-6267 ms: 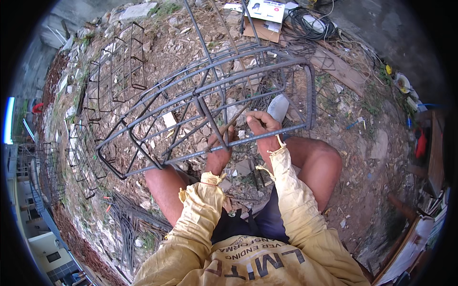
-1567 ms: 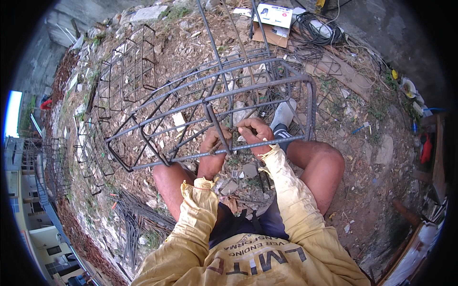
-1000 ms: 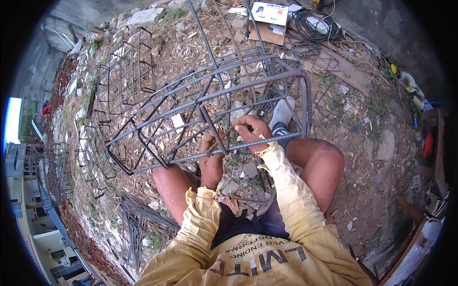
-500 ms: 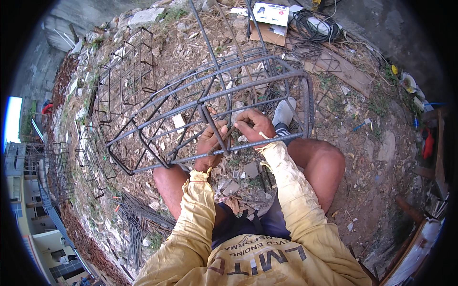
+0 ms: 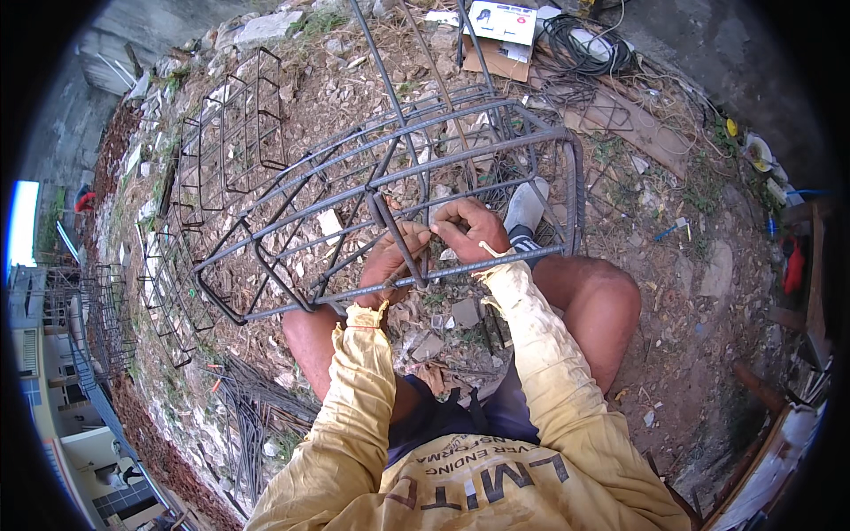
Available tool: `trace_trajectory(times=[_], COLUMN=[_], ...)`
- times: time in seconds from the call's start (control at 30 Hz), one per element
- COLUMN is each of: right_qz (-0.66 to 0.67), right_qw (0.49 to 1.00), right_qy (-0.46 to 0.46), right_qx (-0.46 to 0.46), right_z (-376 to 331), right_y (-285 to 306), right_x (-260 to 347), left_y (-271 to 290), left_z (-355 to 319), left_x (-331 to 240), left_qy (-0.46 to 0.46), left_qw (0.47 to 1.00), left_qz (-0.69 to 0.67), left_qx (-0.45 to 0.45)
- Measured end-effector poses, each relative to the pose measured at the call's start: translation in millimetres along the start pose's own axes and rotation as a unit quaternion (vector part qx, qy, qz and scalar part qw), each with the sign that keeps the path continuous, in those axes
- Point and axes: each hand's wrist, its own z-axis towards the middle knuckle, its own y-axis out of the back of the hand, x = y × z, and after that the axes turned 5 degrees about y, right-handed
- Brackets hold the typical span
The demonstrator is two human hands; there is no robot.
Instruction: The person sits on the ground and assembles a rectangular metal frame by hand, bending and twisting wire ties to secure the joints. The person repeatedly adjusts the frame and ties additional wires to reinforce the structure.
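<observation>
- Two hands meet at one joint of a long steel cage (image 5: 381, 190) that lies on the ground in front of the seated person, running from the near right toward the far left.
- The left hand (image 5: 394, 261) is closed around the near bottom bar of the cage, just where an upright bar crosses it; a thin piece of wire seems to sit under the fingers, but it is too small to be sure.
- The right hand (image 5: 469, 228) is just beside it, touching it, with fingers curled tight in a pinching grip at the same crossing; what it pinches I cannot tell clearly, probably the tie wire.
- My judgement is that the step in hand is the tying of this crossing, bar to bar, with the wire being twisted.
- The next move, I think, calls for a firm twist while the left hand keeps the two bars pressed together, so the joint does not slip.
- A shoe (image 5: 527, 208) of the person rests inside the cage, just to the right of the hands, and both bare knees are near the bar.
- Several other finished cages (image 5: 226, 146) lie on the far left, well apart.
- A loose bundle of wires (image 5: 243, 411) lies on the ground at the near left.
- A cardboard box (image 5: 496, 35) and a coil of cable (image 5: 589, 49) are far away at the top.
</observation>
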Motion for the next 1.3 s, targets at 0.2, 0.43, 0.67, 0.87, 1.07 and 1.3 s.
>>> trace_trajectory(times=[0.2,0.43,0.67,0.87,1.07,1.3], right_qz=[0.0,-0.025,-0.074,-0.13,-0.154,-0.16], right_qw=[1.0,1.0,0.997,0.99,0.987,0.982], right_qy=[0.004,0.0,0.011,0.035,0.012,0.016], right_qx=[-0.002,0.005,0.028,0.048,0.042,0.097], right_z=[-0.7,2.0,9.3,16.7,18.2,34.2], right_y=[0.4,2.1,6.8,11.8,18.9,21.8], right_x=[-6.1,-5.7,1.4,1.0,-1.1,7.9], left_y=[1.3,3.2,9.0,-0.7,-1.0,-10.1], left_z=[1.2,-4.2,-1.0,0.3,6.5,10.1], left_x=[-1.7,20.4,21.0,10.1,29.5,46.9], left_qy=[0.006,-0.123,-0.157,-0.167,-0.245,-0.237], left_qw=[1.0,0.99,0.986,0.964,0.94,0.958], left_qz=[-0.012,-0.063,0.062,0.198,0.192,0.051], left_qx=[0.025,-0.003,-0.014,-0.056,-0.139,-0.156])
